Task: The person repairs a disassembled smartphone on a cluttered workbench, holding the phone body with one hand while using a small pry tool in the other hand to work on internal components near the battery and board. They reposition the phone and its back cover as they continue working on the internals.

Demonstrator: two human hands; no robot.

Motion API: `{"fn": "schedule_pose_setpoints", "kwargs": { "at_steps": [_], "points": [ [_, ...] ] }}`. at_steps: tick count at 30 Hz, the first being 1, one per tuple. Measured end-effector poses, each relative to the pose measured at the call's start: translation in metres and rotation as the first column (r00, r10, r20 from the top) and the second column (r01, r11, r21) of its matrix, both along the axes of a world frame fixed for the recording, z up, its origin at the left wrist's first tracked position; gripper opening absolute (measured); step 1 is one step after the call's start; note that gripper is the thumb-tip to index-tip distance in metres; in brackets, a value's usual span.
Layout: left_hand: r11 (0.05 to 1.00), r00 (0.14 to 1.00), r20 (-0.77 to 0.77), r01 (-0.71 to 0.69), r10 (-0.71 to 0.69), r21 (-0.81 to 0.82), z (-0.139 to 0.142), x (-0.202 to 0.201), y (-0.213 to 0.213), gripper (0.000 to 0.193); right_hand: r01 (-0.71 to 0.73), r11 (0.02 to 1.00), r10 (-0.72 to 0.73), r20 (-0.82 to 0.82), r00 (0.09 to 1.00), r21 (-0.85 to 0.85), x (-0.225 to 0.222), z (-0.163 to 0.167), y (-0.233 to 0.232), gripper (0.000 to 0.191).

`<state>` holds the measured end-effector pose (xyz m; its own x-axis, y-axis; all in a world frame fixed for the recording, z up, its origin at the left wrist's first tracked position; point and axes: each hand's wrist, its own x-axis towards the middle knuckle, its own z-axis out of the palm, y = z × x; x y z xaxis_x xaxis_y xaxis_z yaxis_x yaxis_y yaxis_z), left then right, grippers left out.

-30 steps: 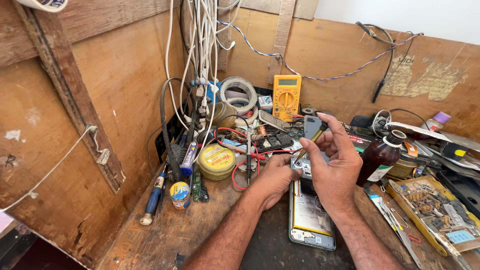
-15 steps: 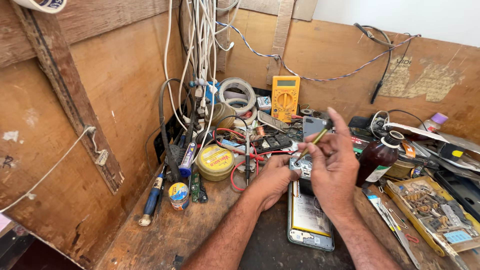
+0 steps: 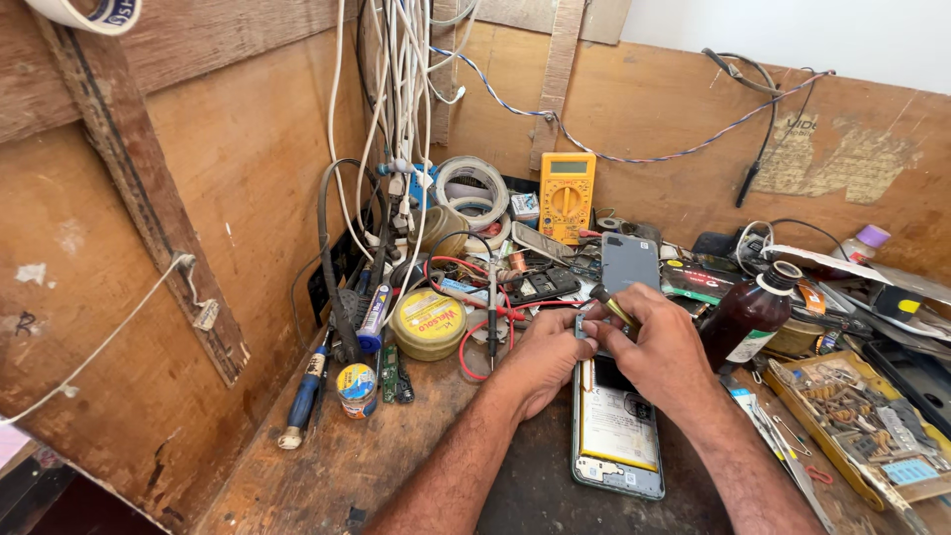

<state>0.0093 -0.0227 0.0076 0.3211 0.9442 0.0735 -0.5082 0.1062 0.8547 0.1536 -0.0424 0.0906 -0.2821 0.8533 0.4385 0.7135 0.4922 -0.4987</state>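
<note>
Opened phone (image 3: 616, 436), back cover off, battery exposed; left hand (image 3: 543, 349) steadies its top edge, right hand (image 3: 662, 349) grips a screwdriver (image 3: 612, 305), disassembly unfinished.

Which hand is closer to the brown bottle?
The right hand. It works at the top of the opened phone, just left of the brown bottle. The left hand sits farther left, beyond the right one.

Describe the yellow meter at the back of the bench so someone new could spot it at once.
Start at the bundle of white cables hanging down the wooden back wall. Just right of it, past the rolls of tape, the multimeter leans upright against the wall. It is the only yellow box there, with a small screen above a round dial.
</note>
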Motion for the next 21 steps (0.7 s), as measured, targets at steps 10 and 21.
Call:
{"fn": "schedule_pose_setpoints", "kwargs": {
  "at_steps": [10,21],
  "points": [
    [0.999,1.000,-0.025,-0.001,0.002,0.050,-0.010,0.003,0.009,0.024,-0.017,1.000,0.013,0.191,0.982,0.022,-0.007,0.007,0.005,0.016],
    [0.999,0.997,-0.078,-0.014,0.017,0.029,-0.004,0.002,0.005,0.022,0.024,0.998,-0.038,0.301,0.953,0.050,-0.009,0.002,0.004,0.018]
  ]
}}
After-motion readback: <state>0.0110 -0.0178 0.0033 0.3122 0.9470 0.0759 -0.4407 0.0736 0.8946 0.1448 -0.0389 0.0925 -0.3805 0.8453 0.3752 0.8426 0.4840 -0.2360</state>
